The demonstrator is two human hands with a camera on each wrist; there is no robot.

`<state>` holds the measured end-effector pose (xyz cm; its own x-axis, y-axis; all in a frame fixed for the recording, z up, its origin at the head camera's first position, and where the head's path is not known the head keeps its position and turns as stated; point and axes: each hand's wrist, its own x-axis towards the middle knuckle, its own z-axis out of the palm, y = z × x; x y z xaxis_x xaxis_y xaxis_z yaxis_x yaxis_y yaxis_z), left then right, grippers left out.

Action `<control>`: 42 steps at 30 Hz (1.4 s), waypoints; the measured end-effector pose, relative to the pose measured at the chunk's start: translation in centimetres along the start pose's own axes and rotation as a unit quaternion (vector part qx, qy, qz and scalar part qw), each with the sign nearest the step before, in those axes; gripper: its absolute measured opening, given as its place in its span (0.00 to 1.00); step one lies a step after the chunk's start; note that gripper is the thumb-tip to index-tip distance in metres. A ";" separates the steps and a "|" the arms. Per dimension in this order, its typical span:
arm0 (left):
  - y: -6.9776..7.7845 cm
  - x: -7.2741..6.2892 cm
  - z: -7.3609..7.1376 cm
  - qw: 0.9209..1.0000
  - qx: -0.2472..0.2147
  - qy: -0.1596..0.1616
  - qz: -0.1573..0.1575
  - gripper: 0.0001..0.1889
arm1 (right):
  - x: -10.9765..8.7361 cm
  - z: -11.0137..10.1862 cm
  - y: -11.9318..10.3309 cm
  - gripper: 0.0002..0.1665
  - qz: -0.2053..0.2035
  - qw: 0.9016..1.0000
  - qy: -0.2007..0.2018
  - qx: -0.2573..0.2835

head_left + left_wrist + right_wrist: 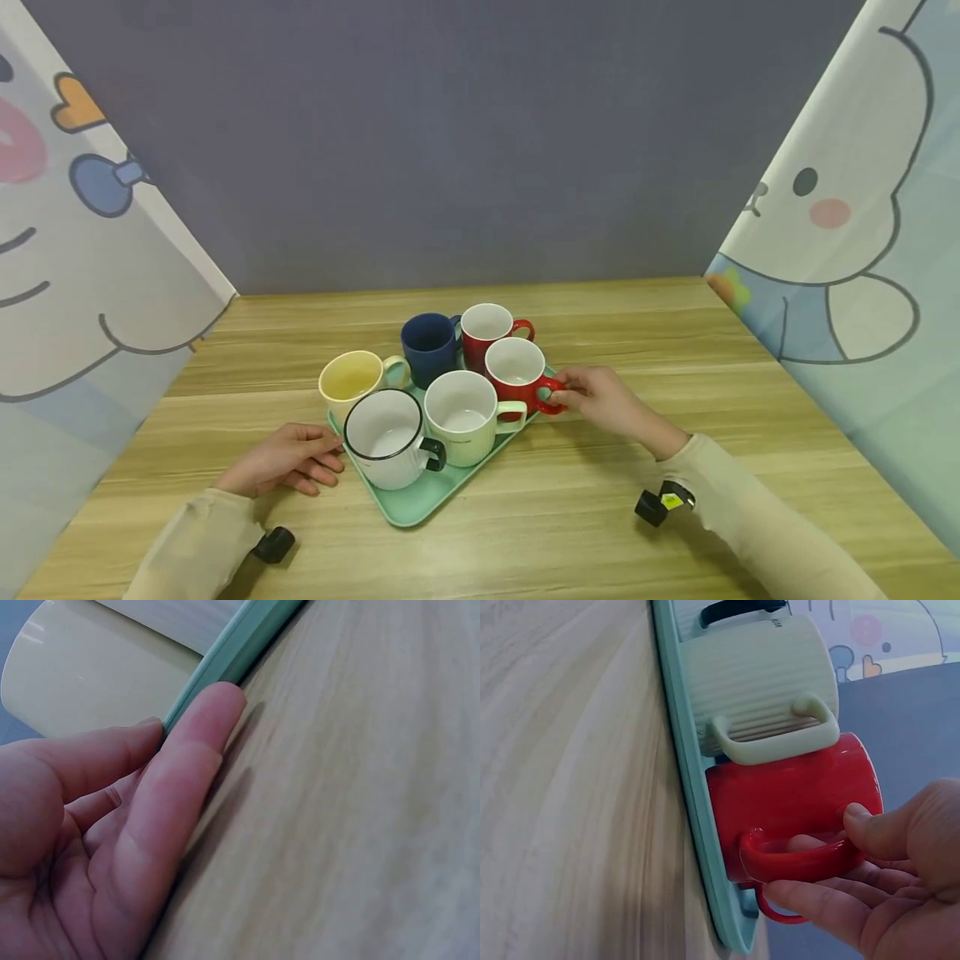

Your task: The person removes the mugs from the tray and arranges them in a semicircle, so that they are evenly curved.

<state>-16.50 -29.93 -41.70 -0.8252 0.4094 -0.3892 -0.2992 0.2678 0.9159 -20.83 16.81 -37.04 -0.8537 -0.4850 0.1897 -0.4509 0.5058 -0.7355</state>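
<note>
My right hand (603,402) grips the handle of the front red mug (795,787), thumb on top and a fingertip showing through the loop. That mug stands on a mint-green tray (408,510). At the tray's left edge my left hand (288,458) holds the rim (240,645) between thumb and fingers. Nearest to it are a white mug with a black rim (390,462) and a pale yellow mug (345,406). A ribbed cream mug (465,442) stands beside the front red mug, with a dark blue mug (431,358) and another red mug (472,346) behind.
The tray sits cornerwise on a wood-grain table (570,533). A plain grey panel (465,150) rises at the back. Cartoon-printed sheets (840,275) flank the table. Small black devices (651,507) are strapped at both wrists.
</note>
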 end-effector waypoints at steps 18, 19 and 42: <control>-0.1 -0.1 0.2 1.000 0.002 0.011 0.000 0.15 | -0.5 -3.6 -0.3 0.06 0.050 0.997 0.020 0.061; -0.1 -0.1 0.2 1.000 0.003 0.011 0.000 0.16 | -0.5 -3.8 -0.2 0.07 0.051 0.997 0.021 0.060; 0.0 -0.1 0.2 1.000 0.004 0.013 0.001 0.15 | -0.5 -6.2 1.2 0.10 0.079 0.994 0.056 0.041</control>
<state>-16.29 -29.78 -41.62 -0.8377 0.3870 -0.3854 -0.2943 0.2748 0.9154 -22.57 22.06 -33.94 -0.9380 -0.3192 0.1349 -0.2893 0.5072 -0.8118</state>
